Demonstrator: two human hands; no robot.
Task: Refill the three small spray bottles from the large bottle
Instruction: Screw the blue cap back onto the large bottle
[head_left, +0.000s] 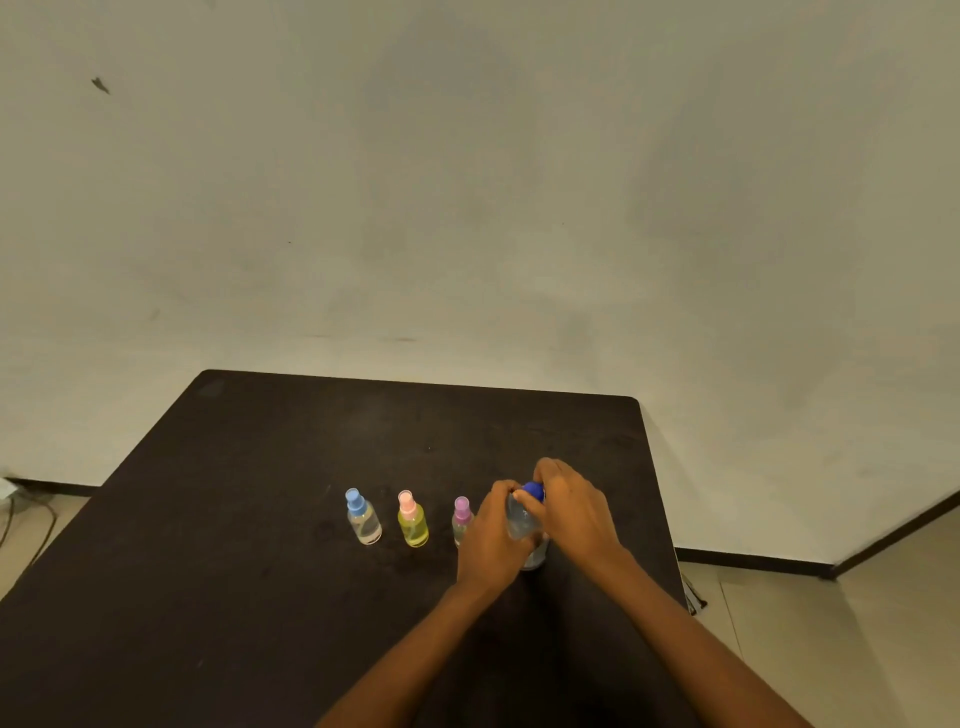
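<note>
1. One dark table (234, 519) fills the lower part of the head view. A pale wall (467, 182) stands beyond its 12 o'clock edge.
2. Three small spray bottles stand upright in a row across the middle of the table. The row runs from 9 o'clock to 3 o'clock, and each bottle has its cap on.
3. First in the row is the blue-capped spray bottle (363, 519), which has a clear body. It stands apart from its neighbour.
4. At its 3 o'clock is the pink-capped spray bottle (413, 522), which has a yellow body.
5. At 3 o'clock of that is the purple-capped spray bottle (461, 517). Its lower body is partly hidden behind the left hand, and I cannot tell whether the two touch.
6. The left hand (491, 540) comes in from 6 o'clock. Its fingers wrap round the body of the large bottle, gripping it.
7. One large bottle (522, 519), clear and upright, stands on the table just at 3 o'clock of the purple-capped one. It is near the table's 3 o'clock edge.
8. One dark blue cap (534, 491) sits on top of the large bottle.
9. The right hand (571, 512) reaches in from 5 o'clock, with its fingers curled over the dark blue cap, grasping it.
</note>
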